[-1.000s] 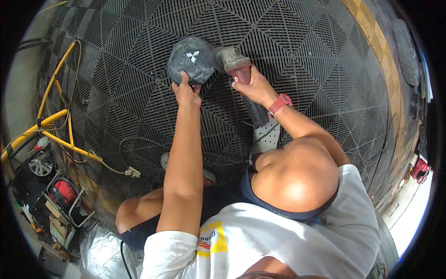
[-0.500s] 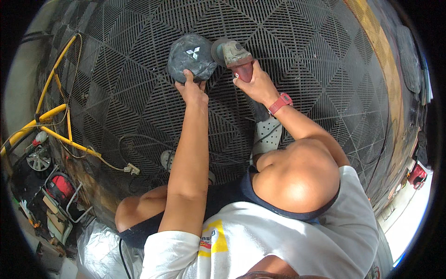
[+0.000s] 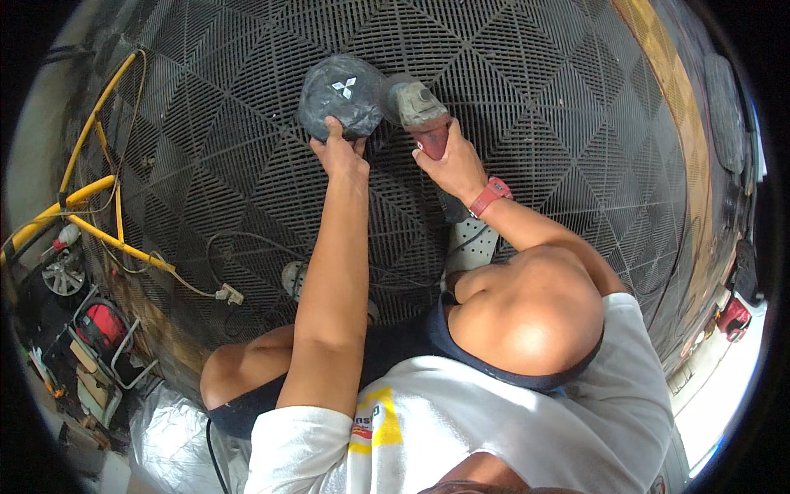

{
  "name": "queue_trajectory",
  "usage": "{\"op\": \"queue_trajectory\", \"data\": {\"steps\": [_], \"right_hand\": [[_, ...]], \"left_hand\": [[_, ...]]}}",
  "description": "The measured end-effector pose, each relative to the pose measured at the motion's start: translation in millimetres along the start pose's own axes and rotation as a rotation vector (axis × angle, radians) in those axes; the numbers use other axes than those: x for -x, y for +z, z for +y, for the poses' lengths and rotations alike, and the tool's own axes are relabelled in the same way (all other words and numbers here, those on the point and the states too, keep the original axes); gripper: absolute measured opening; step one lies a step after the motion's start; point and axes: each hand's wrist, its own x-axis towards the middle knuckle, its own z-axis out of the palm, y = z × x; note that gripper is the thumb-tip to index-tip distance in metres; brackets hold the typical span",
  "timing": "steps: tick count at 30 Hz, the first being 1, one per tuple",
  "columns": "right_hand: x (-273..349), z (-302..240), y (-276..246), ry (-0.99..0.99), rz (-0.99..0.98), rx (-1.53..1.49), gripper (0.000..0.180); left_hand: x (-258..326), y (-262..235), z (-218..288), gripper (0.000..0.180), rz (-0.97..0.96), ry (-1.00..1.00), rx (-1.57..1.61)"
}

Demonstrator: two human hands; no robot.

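Observation:
My left hand [image 3: 340,155] grips the near edge of a dark grey, rounded cover [image 3: 329,92], thumb on top. The cover is scuffed and carries a silver emblem facing up. My right hand [image 3: 457,165] is wrapped round the red body of an angle grinder [image 3: 426,123] with a dusty grey head. The grinder's round disc [image 3: 397,92] sits right at the cover's right edge; whether the two touch I cannot tell. Both things are held out in front of me, over the floor.
Black slatted floor tiles [image 3: 527,107] spread below. At the left stand a yellow metal frame [image 3: 115,235] and a cable with a socket [image 3: 229,293]. A red item [image 3: 100,326] and silver sheeting [image 3: 173,432] lie lower left. A yellow floor strip [image 3: 675,90] borders the right side.
The grinder has come slightly down and right, its head turned a little against the cover's edge. The cover has shifted slightly upward in view. Both grips stay the same.

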Motion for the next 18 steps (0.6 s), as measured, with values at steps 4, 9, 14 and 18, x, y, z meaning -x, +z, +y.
{"op": "queue_trajectory", "data": {"steps": [4,9,14,18], "right_hand": [[1,4,-3,0.078,-0.008,-0.009,0.071],[-5,11,-17,0.039,0.106,-0.134,0.07],[-12,-4,-14,-0.021,0.074,-0.079,0.073],[-15,-11,-16,0.01,0.011,-0.023,0.074]], "left_hand": [[4,0,6,0.079,0.09,-0.014,-0.046],[20,7,-15,0.092,0.035,0.041,0.114],[-1,-15,-26,0.087,-0.186,0.037,0.061],[-5,-16,-12,0.077,0.034,0.01,-0.005]]}}
